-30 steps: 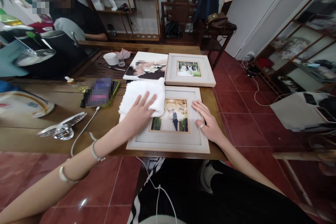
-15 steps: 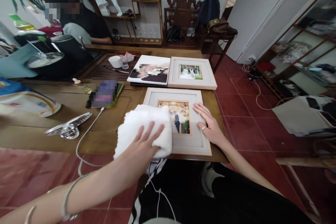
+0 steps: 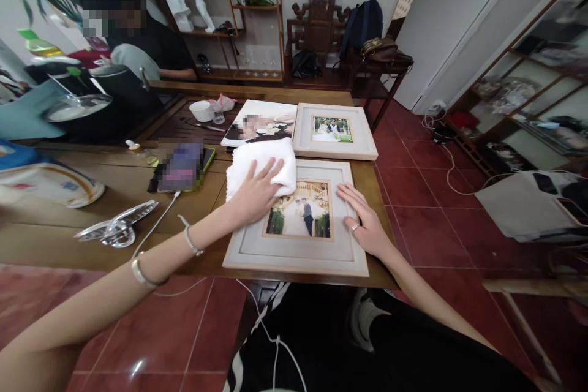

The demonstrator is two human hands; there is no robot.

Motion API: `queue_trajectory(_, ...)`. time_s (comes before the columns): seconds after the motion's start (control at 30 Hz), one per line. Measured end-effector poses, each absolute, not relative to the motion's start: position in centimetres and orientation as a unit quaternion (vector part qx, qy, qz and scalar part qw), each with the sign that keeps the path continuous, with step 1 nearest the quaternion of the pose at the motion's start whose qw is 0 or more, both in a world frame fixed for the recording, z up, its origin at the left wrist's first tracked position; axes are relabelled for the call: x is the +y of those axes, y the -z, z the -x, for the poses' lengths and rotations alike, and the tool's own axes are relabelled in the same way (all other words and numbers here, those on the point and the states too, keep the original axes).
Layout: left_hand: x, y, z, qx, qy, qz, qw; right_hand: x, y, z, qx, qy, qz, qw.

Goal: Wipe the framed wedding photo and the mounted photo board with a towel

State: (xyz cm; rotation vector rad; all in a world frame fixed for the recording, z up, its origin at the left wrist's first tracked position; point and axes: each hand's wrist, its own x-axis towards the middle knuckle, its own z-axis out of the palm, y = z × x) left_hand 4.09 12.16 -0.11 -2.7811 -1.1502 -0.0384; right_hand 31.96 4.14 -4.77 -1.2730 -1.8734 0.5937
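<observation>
A pale framed wedding photo (image 3: 298,254) lies flat at the near edge of the wooden table (image 3: 92,239). My left hand (image 3: 255,193) presses a folded white cloth (image 3: 257,165) onto the frame's top left corner, fingers spread flat over it. On the frame's right border rests my right hand (image 3: 365,220), flat with fingers apart and a ring on one finger.
A second framed photo (image 3: 334,130) and an unframed print (image 3: 257,125) lie farther back. A phone on a white cable (image 3: 181,165), a silver stand (image 3: 114,226), a plate (image 3: 46,184), a white bowl (image 3: 201,110) sit left. Another person (image 3: 138,43) sits at far left.
My left hand slid the cloth down to the frame's near left corner, then back up to its top left corner. The right hand stayed in place on the right border.
</observation>
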Motion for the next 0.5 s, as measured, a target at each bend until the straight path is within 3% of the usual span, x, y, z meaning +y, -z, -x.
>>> queue_trajectory(0.27,1.9,-2.3,-3.7,-0.341,-0.124,0.932,-0.004,4.0,4.7,-31.9,-0.736,-0.229,0.509,0.382)
queue_trajectory(0.5,0.1,-2.3,-2.8,-0.297,-0.031,0.953,-0.05,4.1,4.7,-31.8,-0.739,-0.231,0.506,0.381)
